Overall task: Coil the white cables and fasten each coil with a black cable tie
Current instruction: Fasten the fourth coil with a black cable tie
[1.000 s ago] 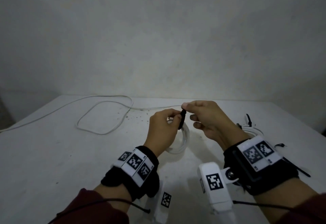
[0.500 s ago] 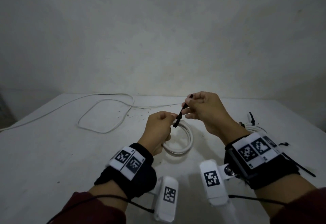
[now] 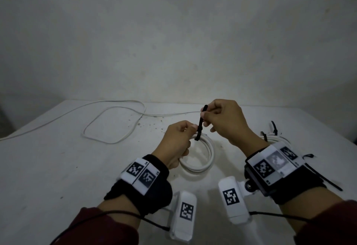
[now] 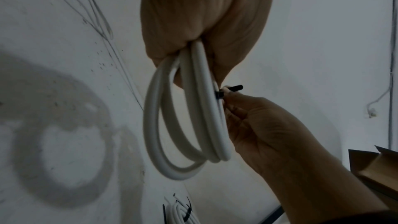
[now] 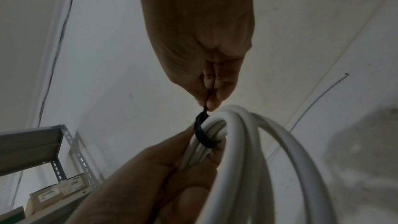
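Observation:
A white cable coil [image 3: 208,160] hangs above the table, and my left hand [image 3: 190,129] grips its top strands. A black cable tie [image 3: 201,122] is looped round those strands. My right hand [image 3: 205,116] pinches the tie's tail and holds it stretched upward. In the right wrist view the tie [image 5: 202,131] wraps the bundled coil [image 5: 254,139] just below my right hand's fingertips [image 5: 212,103]. From the left wrist camera the coil [image 4: 189,117] dangles from my left fist, with the tie's tail [image 4: 233,88] sticking out sideways.
A long loose white cable [image 3: 108,123] loops over the table's far left. A tied coil [image 3: 275,138] lies at the right, with loose black ties [image 3: 326,180] near it. A metal shelf [image 5: 62,149] and a cardboard box [image 4: 374,169] stand off the table.
My right hand has drawn the tie's tail upward and away from my left hand, and more black tail now shows between them. The left hand still holds the coil.

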